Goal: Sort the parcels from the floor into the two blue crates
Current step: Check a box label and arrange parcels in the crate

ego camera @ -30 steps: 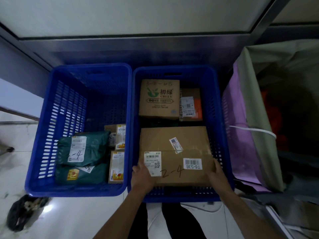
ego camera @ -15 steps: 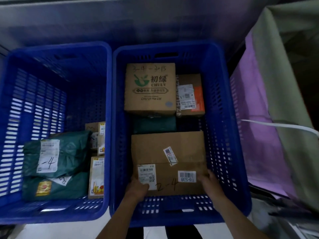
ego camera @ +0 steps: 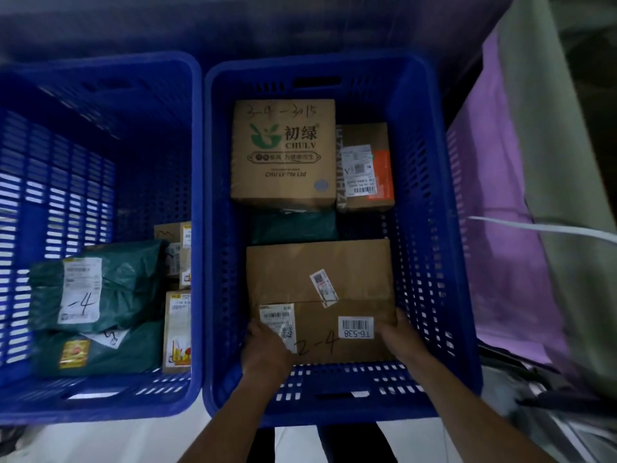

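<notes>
Head view showed both hands down inside the right crate (ego camera: pixel 462 262), each grasping a near corner of the big cardboard parcel (ego camera: pixel 320 289) marked 2-4.

The likeliest trouble seemed to be pinched fingers. The parcel's near edge sat just beside the crate's near wall, and its right side ran close to the slotted side wall, so letting it settle before the hands slid clear could have trapped them. A second risk was an uneven seat. A green mailer (ego camera: pixel 295 227) showed just beyond the parcel's far edge and may have run under it, which could have left the parcel rocking or tilted. Pushing it farther in could also have knocked the CHULV box (ego camera: pixel 283 155) and the small box (ego camera: pixel 365 168) beside it.

The left hand (ego camera: pixel 267 349) curled over the near-left corner, covering part of a white label, its fingertips hidden. The right hand (ego camera: pixel 399 339) clasped the near-right corner, thumb on top, the other fingers out of sight down the side. The parcel lay between the 2 hands and stretched away from them. In the left crate (ego camera: pixel 197 195), 2 green bags (ego camera: pixel 110 289) lay untouched.
</notes>
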The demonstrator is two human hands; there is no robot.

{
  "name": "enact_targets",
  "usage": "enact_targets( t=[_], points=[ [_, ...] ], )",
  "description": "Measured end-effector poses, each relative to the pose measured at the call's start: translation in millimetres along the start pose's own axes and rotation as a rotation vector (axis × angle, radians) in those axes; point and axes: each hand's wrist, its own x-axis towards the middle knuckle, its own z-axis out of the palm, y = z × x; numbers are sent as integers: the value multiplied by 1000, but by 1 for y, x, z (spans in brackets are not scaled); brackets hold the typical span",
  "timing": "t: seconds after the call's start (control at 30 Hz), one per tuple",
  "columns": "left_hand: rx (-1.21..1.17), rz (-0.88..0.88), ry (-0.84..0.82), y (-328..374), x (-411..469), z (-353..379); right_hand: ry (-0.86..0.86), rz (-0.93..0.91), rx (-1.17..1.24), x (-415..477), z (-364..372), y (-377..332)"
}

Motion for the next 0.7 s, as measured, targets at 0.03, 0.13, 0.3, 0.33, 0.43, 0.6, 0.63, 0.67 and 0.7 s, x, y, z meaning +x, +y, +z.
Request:
enact_targets(
  t=[0.03, 0.13, 0.3, 0.33, 0.43, 0.6, 0.63, 0.67, 0.7],
  points=[
    [3, 16, -4, 0, 0, -2, -10, -4, -39, 0, 0, -1],
    [-16, 60, -5, -3, 3, -14, -25, 5, -160, 5, -3, -5],
    [21, 164, 23, -8, 9, -35, -11, 25, -356, 13, -6, -7],
    [32, 176, 31, -7, 9, -39, -5, 7, -364, 9, -4, -10],
    [57, 217, 42, -1, 7, -50, 19, -41, -372, -5, -1, -18],
    [66, 277, 30, 2, -1, -55, 61, -87, -412, -20, 3, -27],
    [69, 288, 27, 1, -3, -56, 57, -85, -418, -22, 4, -27],
    [73, 297, 24, 1, -6, -58, 55, -86, -417, -24, 4, -27],
    [79, 303, 23, 0, -10, -60, 51, -87, -422, -27, 3, -28]
  ],
)
